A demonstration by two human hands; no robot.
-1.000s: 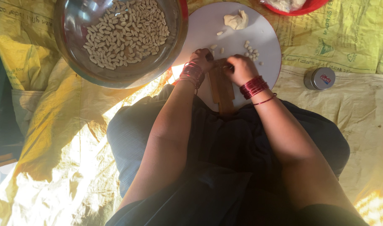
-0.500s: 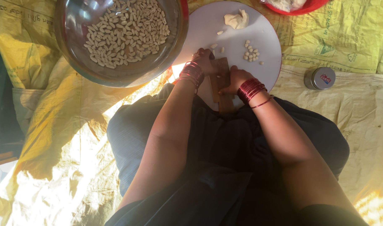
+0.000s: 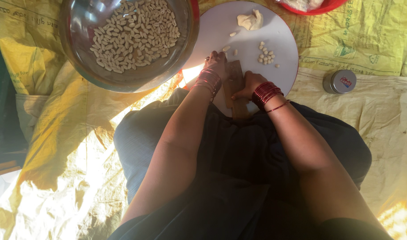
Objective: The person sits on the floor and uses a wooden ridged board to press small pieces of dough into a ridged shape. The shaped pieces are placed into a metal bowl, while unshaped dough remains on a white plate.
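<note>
Rolling w/ both hands at frame centre: left hand [image 3: 217,63] & right hand [image 3: 250,82] pressed onto the wooden paddle [image 3: 235,89]. Steel bowl [image 3: 128,40] upper left full of shaped pieces; dough lump [image 3: 250,20] at top of white board [image 3: 283,53] left.

Two hands at work, the left hand [image 3: 217,64] and the right hand [image 3: 249,84], over one ridged wooden board [image 3: 236,91]. One white round tray [image 3: 283,49], one lump of dough [image 3: 250,20], one steel bowl [image 3: 123,78] of shaped pieces too many to count, one small tin [image 3: 340,81], one red dish [image 3: 321,6].
</note>
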